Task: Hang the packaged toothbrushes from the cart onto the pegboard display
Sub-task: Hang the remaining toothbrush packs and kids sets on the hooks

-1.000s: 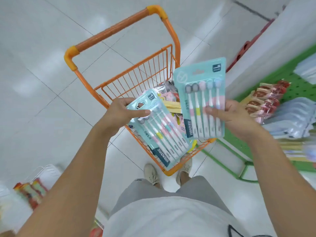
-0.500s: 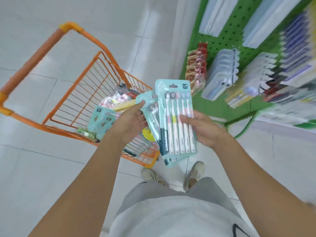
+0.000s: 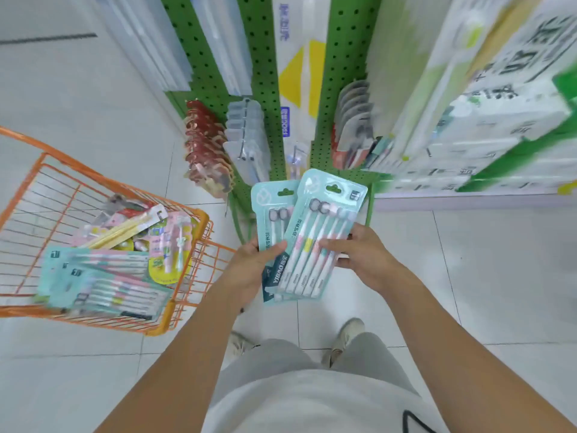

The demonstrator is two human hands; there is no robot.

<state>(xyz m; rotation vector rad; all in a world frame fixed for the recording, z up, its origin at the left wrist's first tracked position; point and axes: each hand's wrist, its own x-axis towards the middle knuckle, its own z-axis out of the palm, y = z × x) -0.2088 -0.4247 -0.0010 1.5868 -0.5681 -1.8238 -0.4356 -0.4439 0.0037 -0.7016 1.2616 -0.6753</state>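
Two teal toothbrush packs overlap in front of me. My left hand [image 3: 254, 267] grips the rear pack [image 3: 271, 207] with its thumb across the front. My right hand [image 3: 359, 256] holds the front pack [image 3: 324, 226] by its right edge, fingers on its face. Both packs point their hang holes toward the green pegboard [image 3: 262, 57] just beyond. The orange cart [image 3: 190, 295] stands at my left with more teal toothbrush packs [image 3: 103, 282] lying inside.
Red packets [image 3: 204, 145] and clear packs [image 3: 246, 135] hang low on the pegboard's left panel; grey and red items [image 3: 354, 123] hang on the right panel. A blurred shelf of white-green boxes [image 3: 499, 120] is at right. White tiled floor lies around my feet.
My view has swung right from the cart to the pegboard. Both hands carried the two packs away from the cart and now hold them overlapped before the display.
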